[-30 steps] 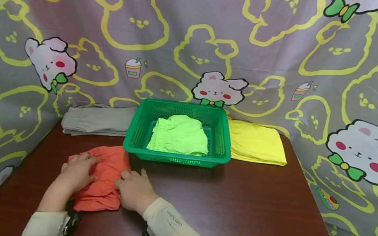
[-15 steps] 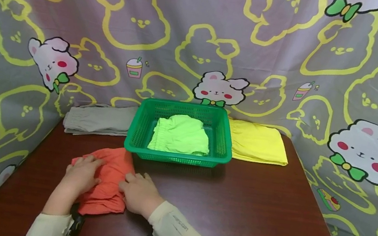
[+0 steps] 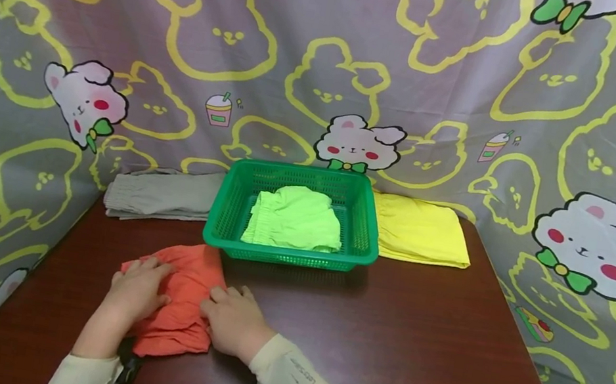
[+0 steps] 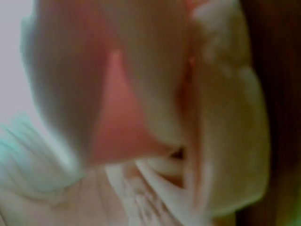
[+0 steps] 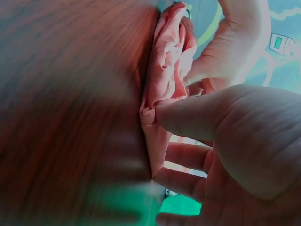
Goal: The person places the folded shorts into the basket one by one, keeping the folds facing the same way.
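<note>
A folded orange garment (image 3: pixel 187 297) lies on the table at the left front, its near end wrinkled into several layers. My left hand (image 3: pixel 138 289) grips its left side, fingers bent over the top and thumb toward the middle. At the opposite edge, my right hand (image 3: pixel 235 320) holds the cloth. In the right wrist view the thumb (image 5: pixel 188 115) presses a fold of that edge, while the other fingers reach along it close to the tabletop. The left wrist view is blurred, with the orange cloth (image 4: pixel 120 117) showing between fingers.
Behind the garment stands a green basket (image 3: pixel 289 257) with a folded neon-green garment (image 3: pixel 294 220) inside. A folded grey garment (image 3: pixel 164 196) lies left of the basket, a yellow one (image 3: pixel 424 232) right of it. Patterned cloth (image 3: pixel 321 21) encloses the table (image 3: pixel 409 353).
Both hands have slid the orange garment a little to the right and toward me. Its far corner now lies slightly farther from the basket's front. The basket and other garments stay put.
</note>
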`<state>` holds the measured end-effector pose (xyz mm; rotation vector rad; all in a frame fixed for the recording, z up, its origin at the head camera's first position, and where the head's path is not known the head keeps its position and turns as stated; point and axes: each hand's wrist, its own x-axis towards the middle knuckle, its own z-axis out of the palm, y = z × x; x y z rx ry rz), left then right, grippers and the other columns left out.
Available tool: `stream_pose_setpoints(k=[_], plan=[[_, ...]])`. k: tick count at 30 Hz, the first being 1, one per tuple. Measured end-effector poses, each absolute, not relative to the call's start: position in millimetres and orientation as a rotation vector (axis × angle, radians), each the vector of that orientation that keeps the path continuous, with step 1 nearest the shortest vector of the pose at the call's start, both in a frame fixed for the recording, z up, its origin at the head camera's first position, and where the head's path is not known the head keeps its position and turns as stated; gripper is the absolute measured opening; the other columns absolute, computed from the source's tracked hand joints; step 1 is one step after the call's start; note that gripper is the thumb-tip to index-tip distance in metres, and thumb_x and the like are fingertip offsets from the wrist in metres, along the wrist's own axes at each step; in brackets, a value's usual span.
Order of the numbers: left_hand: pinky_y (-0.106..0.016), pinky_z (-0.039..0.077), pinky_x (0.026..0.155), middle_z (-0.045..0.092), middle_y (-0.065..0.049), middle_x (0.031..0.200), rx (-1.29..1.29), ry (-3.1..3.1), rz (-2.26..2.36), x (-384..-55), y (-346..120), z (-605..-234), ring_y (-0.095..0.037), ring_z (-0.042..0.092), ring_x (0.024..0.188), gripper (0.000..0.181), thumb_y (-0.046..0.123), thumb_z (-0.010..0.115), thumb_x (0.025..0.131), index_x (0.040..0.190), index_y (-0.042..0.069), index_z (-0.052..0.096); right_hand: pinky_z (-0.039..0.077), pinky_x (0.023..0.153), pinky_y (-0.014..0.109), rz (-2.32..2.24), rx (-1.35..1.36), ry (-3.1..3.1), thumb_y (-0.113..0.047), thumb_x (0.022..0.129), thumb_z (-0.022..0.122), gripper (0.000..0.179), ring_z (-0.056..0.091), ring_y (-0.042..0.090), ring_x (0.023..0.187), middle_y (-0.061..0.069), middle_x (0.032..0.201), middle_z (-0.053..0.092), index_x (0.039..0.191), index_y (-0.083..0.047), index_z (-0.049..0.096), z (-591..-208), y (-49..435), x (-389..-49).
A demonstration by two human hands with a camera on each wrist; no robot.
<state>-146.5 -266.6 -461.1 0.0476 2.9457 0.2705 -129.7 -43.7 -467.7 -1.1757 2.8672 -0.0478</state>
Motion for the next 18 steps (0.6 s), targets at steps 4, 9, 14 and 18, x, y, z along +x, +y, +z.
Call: stream_pose_setpoints(k=[4, 9, 14, 18], plan=[[-0.075, 0.037, 0.091, 0.054, -0.027, 0.136, 0.046, 2.954, 0.279, -143, -265, -461, -0.052, 0.043, 0.125, 0.058, 0.021, 0.083, 0.085, 0.137, 0.006, 0.061, 0.046, 0.109, 0.048, -0.050, -1.174, 2.862, -0.035, 0.099, 0.064, 0.012, 0.059, 0.015, 0.119, -0.011, 0.119, 0.057, 0.111, -0.034, 0.068, -467, -41, -129], [-0.075, 0.036, 0.091, 0.053, -0.026, 0.136, 0.041, 2.951, 0.273, -140, -262, -461, -0.051, 0.043, 0.126, 0.059, 0.023, 0.084, 0.085, 0.137, 0.007, 0.061, 0.045, 0.109, 0.050, -0.063, -1.177, 2.851, -0.035, 0.098, 0.066, 0.012, 0.059, 0.015, 0.117, -0.011, 0.118, 0.056, 0.110, -0.034, 0.067, -468, -38, -127], [-0.076, 0.037, 0.091, 0.055, -0.025, 0.133, 0.079, 2.970, 0.265, -136, -256, -458, -0.051, 0.044, 0.125, 0.057, 0.022, 0.084, 0.084, 0.135, 0.007, 0.063, 0.045, 0.108, 0.052, -0.068, -1.181, 2.850, -0.035, 0.097, 0.067, 0.012, 0.059, 0.014, 0.115, -0.011, 0.115, 0.056, 0.109, -0.034, 0.066, -468, -32, -124], [-0.075, 0.039, 0.089, 0.057, -0.024, 0.130, 0.107, 2.986, 0.239, -134, -251, -456, -0.050, 0.046, 0.124, 0.055, 0.021, 0.084, 0.084, 0.133, 0.007, 0.064, 0.045, 0.108, 0.053, -0.064, -1.183, 2.856, -0.035, 0.098, 0.066, 0.011, 0.059, 0.014, 0.115, -0.011, 0.113, 0.056, 0.109, -0.033, 0.066, -467, -29, -122]])
